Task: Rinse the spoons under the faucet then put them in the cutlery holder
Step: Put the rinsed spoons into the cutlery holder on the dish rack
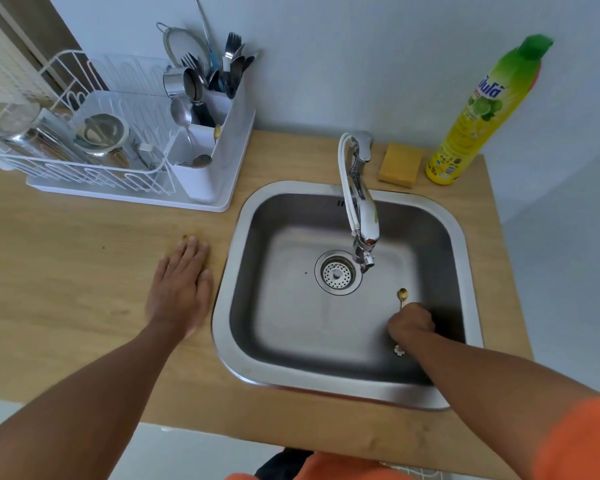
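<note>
Left hand: your left hand [180, 292] lies flat on the counter [84, 271], palm down, fingers spread a little, holding nothing; it sits just beside the left rim of the sink [229, 271].
Right hand: your right hand [411, 322] is down inside the sink, closed in a fist round the handle of a small gold spoon [402, 295].
Spoon: bowl sticks out past your knuckles, pointing toward the faucet [364, 216]; a small white end shows below your wrist, too small to tell what it is.
Spoon position: right-front part of the basin, right of the drain [337, 271], near the spout tip but not under it.
Water: cannot tell if any is running.
Holder: white cutlery holder [219, 157] stands at the right end of the dish rack [66, 168], left of the sink, well apart from your spoon hand.
Holder contents: forks, spoons and a steel cup in the back part; 1 gold spoon tip shows at the divider; 2 steel spoons in the front part.
Rack: steel containers and a glass jar lie in it.
Back of counter: sponge [400, 164] just beside the faucet base, soap bottle [478, 116] touching or nearly touching the sponge's right side.
</note>
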Action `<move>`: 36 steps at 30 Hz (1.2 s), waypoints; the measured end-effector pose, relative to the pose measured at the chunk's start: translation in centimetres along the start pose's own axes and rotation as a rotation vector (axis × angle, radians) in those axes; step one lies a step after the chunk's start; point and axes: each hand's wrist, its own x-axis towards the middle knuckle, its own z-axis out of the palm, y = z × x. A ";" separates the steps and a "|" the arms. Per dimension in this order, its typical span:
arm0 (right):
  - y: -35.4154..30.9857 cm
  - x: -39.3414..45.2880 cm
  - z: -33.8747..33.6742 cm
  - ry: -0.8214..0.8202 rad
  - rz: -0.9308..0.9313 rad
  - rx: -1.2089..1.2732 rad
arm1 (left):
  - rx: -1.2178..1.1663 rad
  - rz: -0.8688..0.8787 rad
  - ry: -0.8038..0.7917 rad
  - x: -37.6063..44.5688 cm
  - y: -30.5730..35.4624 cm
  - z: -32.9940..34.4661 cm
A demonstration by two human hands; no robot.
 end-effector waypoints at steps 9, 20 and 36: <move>-1.1 -2.9 0.4 -0.054 -0.215 -0.175 | 0.062 0.005 -0.052 0.2 -0.3 0.1; -15.6 -14.4 1.9 0.121 -0.864 0.120 | 0.087 0.014 -0.066 0.1 -0.1 -0.1; -34.5 -19.4 -13.2 0.461 -1.161 0.447 | 0.126 0.012 -0.075 0.2 -0.1 0.2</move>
